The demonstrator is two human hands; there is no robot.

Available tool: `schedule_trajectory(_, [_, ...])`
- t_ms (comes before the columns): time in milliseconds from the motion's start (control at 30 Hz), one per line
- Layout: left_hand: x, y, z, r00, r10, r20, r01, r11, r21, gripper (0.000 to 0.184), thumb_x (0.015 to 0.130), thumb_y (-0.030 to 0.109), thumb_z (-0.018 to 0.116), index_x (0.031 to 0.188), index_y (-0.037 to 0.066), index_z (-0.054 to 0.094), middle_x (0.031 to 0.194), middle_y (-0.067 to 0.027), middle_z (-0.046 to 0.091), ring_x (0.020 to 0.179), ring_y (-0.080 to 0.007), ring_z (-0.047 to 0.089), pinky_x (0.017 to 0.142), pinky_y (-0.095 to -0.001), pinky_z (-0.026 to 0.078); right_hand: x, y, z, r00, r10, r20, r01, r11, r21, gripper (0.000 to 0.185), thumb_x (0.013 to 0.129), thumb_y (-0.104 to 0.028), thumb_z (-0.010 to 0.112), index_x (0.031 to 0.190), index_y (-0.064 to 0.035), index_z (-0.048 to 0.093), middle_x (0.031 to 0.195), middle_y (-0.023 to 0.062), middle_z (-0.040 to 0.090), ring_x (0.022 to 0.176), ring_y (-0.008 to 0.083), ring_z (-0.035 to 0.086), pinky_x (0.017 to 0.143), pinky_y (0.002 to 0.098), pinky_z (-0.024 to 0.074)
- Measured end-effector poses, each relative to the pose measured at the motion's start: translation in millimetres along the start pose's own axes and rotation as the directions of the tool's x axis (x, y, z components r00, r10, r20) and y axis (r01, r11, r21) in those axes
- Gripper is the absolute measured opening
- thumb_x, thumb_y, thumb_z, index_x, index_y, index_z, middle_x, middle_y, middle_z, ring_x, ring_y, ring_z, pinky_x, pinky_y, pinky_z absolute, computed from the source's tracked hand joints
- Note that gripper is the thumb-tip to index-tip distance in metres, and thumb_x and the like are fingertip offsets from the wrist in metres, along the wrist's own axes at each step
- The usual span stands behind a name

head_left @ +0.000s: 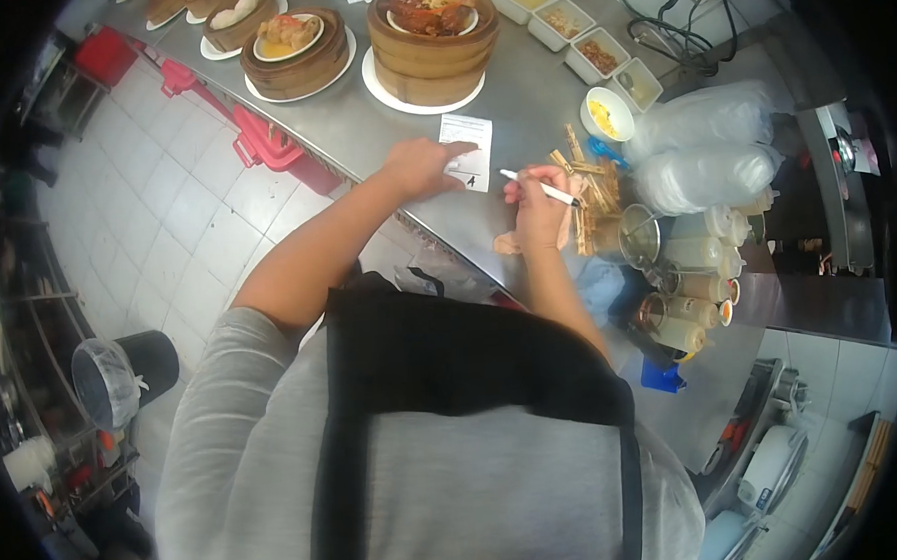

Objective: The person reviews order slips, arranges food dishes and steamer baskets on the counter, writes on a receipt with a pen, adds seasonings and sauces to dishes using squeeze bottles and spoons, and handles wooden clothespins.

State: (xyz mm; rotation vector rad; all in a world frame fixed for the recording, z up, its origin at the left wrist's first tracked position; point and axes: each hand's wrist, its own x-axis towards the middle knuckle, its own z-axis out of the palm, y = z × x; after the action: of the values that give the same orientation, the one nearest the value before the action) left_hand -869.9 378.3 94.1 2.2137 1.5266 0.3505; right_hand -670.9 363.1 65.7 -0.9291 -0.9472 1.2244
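Note:
My left hand point(422, 169) lies on a printed white slip point(469, 129) on the steel counter, its fingers spread and pressing the paper. A short dark handwritten mark shows near the slip's lower edge. In my right hand point(540, 216) is a marker pen point(557, 192) with a white barrel and a black end. Its tip points toward the slip, a little to the right of it and apart from the paper. Behind the right hand lie several wooden clothespins point(578, 211) in a loose pile, close to the wrist.
Bamboo steamers point(424, 66) with dishes of food stand on plates along the far counter. At the right are ingredient tubs point(599, 55), a bowl point(606, 114), stacked plastic lids point(704, 179) and squeeze bottles point(693, 254). A pink bin point(278, 147) stands below the counter's left edge.

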Motion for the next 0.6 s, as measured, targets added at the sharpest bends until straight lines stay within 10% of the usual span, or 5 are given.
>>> schedule_trajectory(133, [-3,22,-18,0.967,0.122,-0.225,-0.197,0.917,-0.347,0.086,0.066,0.031,0.078,0.137,0.027,0.030,0.088,-0.0135,0.066,0.084,-0.0330,0.063,0.068,-0.0402,0.049,-6,-51,5,0.992,-0.006,0.126,-0.024,0.971,0.238,0.013,0.080,0.004,0.055,0.089,-0.0022,0.049,0.090,0.0119,0.053,0.064,0.0195,0.060,0.053,0.0295,0.0502])
schedule_trajectory(333, [-24,74,-59,0.971,0.207,-0.122,-0.237,0.748,-0.620,0.099,0.059,0.014,0.084,0.140,0.022,0.027,0.069,-0.0037,0.057,0.061,-0.0139,0.043,0.065,-0.0252,0.042,-26,-115,16,0.963,-0.031,0.266,0.024,0.999,0.030,0.011,0.080,0.000,0.059,0.087,-0.0012,0.050,0.082,0.0097,0.058,0.061,0.0147,0.059,0.052,0.0250,0.0469])
schedule_trajectory(500, [-30,88,-46,0.957,0.284,-0.057,-0.268,0.797,-0.542,0.094,0.060,0.019,0.084,0.137,0.022,0.030,0.077,-0.0062,0.062,0.067,-0.0204,0.057,0.066,-0.0314,0.046,-43,-116,9,0.955,0.033,0.295,0.041,0.969,-0.242,0.016,0.078,-0.003,0.065,0.089,-0.0015,0.054,0.085,0.0075,0.058,0.067,0.0125,0.059,0.056,0.0223,0.0466])
schedule_trajectory(600, [-42,87,-9,0.943,0.331,-0.039,-0.302,0.798,-0.521,0.086,0.063,0.024,0.081,0.134,0.022,0.033,0.083,-0.0110,0.064,0.077,-0.0306,0.063,0.069,-0.0359,0.047,-54,-104,-13,0.758,-0.190,0.624,0.571,0.656,-0.494,0.020,0.075,-0.002,0.068,0.092,-0.0014,0.057,0.093,0.0071,0.057,0.079,0.0118,0.058,0.064,0.0209,0.0470])
